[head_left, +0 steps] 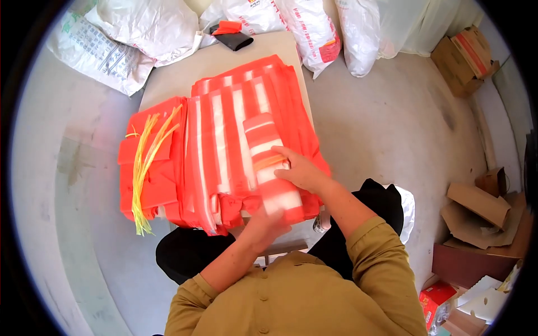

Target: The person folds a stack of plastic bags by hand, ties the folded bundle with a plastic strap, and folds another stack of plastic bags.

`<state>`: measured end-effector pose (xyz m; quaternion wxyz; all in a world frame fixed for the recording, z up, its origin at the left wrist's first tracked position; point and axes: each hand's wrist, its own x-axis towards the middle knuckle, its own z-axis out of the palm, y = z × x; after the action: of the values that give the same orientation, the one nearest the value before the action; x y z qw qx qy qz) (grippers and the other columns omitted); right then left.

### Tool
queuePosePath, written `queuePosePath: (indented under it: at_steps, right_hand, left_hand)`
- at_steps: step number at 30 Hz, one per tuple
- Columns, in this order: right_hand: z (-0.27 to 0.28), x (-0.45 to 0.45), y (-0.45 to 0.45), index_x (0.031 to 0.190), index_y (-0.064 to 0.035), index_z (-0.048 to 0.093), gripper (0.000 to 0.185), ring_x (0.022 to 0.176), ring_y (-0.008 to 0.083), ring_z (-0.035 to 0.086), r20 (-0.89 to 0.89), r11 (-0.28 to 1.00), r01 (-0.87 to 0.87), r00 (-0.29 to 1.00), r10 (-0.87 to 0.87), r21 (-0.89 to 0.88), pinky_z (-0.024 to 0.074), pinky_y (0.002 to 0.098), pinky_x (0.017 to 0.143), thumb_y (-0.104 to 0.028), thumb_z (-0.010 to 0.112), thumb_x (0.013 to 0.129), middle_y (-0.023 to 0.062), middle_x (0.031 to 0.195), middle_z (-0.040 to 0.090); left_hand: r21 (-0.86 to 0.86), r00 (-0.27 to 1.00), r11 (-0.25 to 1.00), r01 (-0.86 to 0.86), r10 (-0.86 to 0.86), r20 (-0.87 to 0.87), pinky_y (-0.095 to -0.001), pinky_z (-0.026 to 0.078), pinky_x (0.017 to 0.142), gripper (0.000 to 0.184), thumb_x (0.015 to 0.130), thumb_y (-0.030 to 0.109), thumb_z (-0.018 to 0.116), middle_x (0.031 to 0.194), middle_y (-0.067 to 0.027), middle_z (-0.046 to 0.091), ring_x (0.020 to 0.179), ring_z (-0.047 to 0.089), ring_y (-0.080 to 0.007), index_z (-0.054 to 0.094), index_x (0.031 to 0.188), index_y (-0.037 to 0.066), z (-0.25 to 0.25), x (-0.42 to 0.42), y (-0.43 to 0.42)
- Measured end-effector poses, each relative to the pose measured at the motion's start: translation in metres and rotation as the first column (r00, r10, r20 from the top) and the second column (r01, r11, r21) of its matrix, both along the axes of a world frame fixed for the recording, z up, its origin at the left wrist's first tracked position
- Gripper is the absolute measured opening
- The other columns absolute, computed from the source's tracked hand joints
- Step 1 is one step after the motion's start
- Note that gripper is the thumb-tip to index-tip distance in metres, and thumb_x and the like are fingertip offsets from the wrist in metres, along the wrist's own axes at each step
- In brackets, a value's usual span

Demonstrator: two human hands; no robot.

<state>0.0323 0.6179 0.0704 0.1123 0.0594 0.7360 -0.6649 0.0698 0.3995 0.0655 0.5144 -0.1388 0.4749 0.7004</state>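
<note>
A folded bundle of red-and-white striped plastic bags (268,147) lies lengthwise over the stack, with an orange-yellow band across its middle. My right hand (298,169) grips its right edge, fingers bent over the top beside the band. At the near end of the bundle is my left hand (268,227), touching its lower corner; those fingers are blurred and partly hidden. Beneath spreads a wide stack of striped plastic bags (206,140). To the left, yellow tie strips (147,162) lie loose across folded red bags (159,193).
A beige table (269,47) carries the stacks, with a black item (234,40) and red piece (227,27) at its far end. Stuffed white sacks (147,31) stand behind. Cardboard boxes (462,61) sit far right, and opened cartons (476,215) near right.
</note>
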Motion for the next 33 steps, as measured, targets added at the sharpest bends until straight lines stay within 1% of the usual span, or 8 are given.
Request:
queuePosePath:
  at_steps: [10,16,18,20,22,27,31,33]
  right_hand:
    - [0.010,0.010,-0.006,0.154,-0.0066,0.045,0.069,0.122,0.0193,0.055,-0.311,0.998,0.062,0.948,-0.069,-0.032,0.0440,0.0322,0.105,-0.008,0.065,0.089,0.0131,0.143,0.055]
    - [-0.042,-0.002,0.005,0.154,-0.0070,0.044,0.072,0.125,0.0193,0.055,-0.173,0.991,0.089,0.982,-0.071,0.100,0.0461,0.0336,0.105,-0.007,0.066,0.086,0.0125,0.141,0.057]
    - [-0.016,0.004,0.006,0.155,-0.0073,0.044,0.074,0.125,0.0209,0.057,-0.043,0.997,0.080,0.996,-0.081,-0.011,0.0472,0.0343,0.104,-0.006,0.068,0.085,0.0126,0.142,0.057]
    - [0.018,0.010,0.003,0.156,-0.0072,0.042,0.076,0.124,0.0221,0.058,-0.013,0.997,0.079,0.997,-0.079,0.010,0.0478,0.0346,0.104,-0.005,0.069,0.084,0.0130,0.143,0.056]
    - [0.015,0.007,0.001,0.157,-0.0062,0.040,0.077,0.124,0.0226,0.059,-0.013,0.980,0.054,0.998,-0.058,-0.189,0.0476,0.0353,0.105,-0.003,0.069,0.085,0.0135,0.144,0.056]
    - [0.014,0.010,-0.010,0.159,-0.0044,0.036,0.079,0.132,0.0211,0.054,-0.109,0.964,-0.251,0.964,0.241,-0.092,0.0444,0.0349,0.110,0.000,0.068,0.086,0.0134,0.147,0.053]
    - [0.020,0.010,-0.028,0.162,-0.0059,0.027,0.082,0.132,0.0196,0.053,-0.108,0.919,-0.378,0.924,0.367,-0.113,0.0437,0.0342,0.110,-0.001,0.066,0.090,0.0145,0.156,0.044]
    - [0.022,0.008,-0.034,0.164,-0.0068,0.023,0.083,0.126,0.0183,0.056,-0.092,0.918,-0.370,0.929,0.360,-0.145,0.0468,0.0332,0.105,-0.004,0.065,0.092,0.0151,0.158,0.043]
  left_hand:
    - [-0.050,0.984,0.997,0.052,-0.060,-0.170,-0.0405,0.049,0.098,0.047,0.104,0.022,0.063,0.136,-0.0045,0.060,0.120,0.060,-0.0218,0.045,0.146,0.013,-0.004,0.012,0.002]
    - [-0.045,0.982,0.987,0.151,-0.155,-0.105,-0.0447,0.047,0.104,0.051,0.103,0.033,0.065,0.137,-0.0085,0.059,0.123,0.061,-0.0259,0.045,0.145,0.010,-0.020,0.020,-0.001]
    - [-0.015,0.982,0.986,0.166,-0.167,-0.090,-0.0435,0.047,0.106,0.053,0.104,0.037,0.064,0.136,-0.0104,0.055,0.126,0.061,-0.0297,0.041,0.141,0.008,-0.004,0.021,0.002]
    - [-0.005,0.998,1.000,-0.018,0.018,-0.067,-0.0418,0.044,0.110,0.055,0.105,0.047,0.059,0.142,-0.0087,0.055,0.127,0.059,-0.0258,0.046,0.142,0.008,-0.003,0.024,-0.001]
    - [0.289,0.991,0.957,-0.030,0.066,-0.117,-0.0418,0.043,0.110,0.054,0.105,0.049,0.057,0.142,-0.0065,0.055,0.126,0.058,-0.0227,0.047,0.140,0.009,-0.057,0.014,-0.012]
    - [0.408,0.862,0.829,-0.383,0.479,-0.163,-0.0407,0.050,0.104,0.044,0.108,0.021,0.054,0.142,-0.0079,0.056,0.126,0.059,-0.0215,0.039,0.147,0.009,-0.037,-0.006,-0.012]
    - [0.326,0.807,0.784,-0.528,0.583,-0.094,-0.0465,0.050,0.109,0.048,0.102,0.006,0.056,0.143,-0.0105,0.056,0.132,0.057,-0.0265,0.039,0.147,0.008,0.005,-0.015,-0.027]
    - [0.323,0.778,0.784,-0.531,0.602,-0.182,-0.0451,0.051,0.107,0.048,0.099,0.005,0.059,0.141,-0.0123,0.058,0.130,0.059,-0.0265,0.045,0.145,0.006,0.013,-0.021,-0.038]
